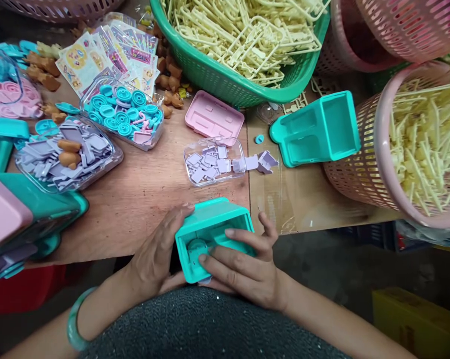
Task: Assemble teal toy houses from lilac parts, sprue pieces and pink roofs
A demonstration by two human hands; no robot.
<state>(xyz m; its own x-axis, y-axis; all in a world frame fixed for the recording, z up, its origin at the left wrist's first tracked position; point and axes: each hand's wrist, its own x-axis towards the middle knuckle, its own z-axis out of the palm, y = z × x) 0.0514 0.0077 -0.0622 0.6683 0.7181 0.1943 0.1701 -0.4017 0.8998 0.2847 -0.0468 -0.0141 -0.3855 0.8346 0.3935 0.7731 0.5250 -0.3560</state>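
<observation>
A teal plastic toy shell [217, 215] is tilted at the table's front edge, close to my body, its open side facing up toward me. My left hand [155, 252] grips its left side, thumb on the upper rim. Over the lower right rim, my right hand [247, 267] is closed around the shell, with fingertips reaching into the hollow. A bit of lilac plastic [205, 280] peeks out beneath the shell; most of it is hidden. Beyond lie a clear tray [189, 174] of small lilac parts, a pink plastic panel [214, 117] and a second teal shell [316, 130].
A green basket [225, 75] of cream plastic sprues stands at the back, and a pink basket [381, 164] of sprues at the right. Clear boxes of teal wheels [123, 124] and lilac pieces [66, 154], sticker sheets [108, 55] and assembled toys [41, 219] occupy the left.
</observation>
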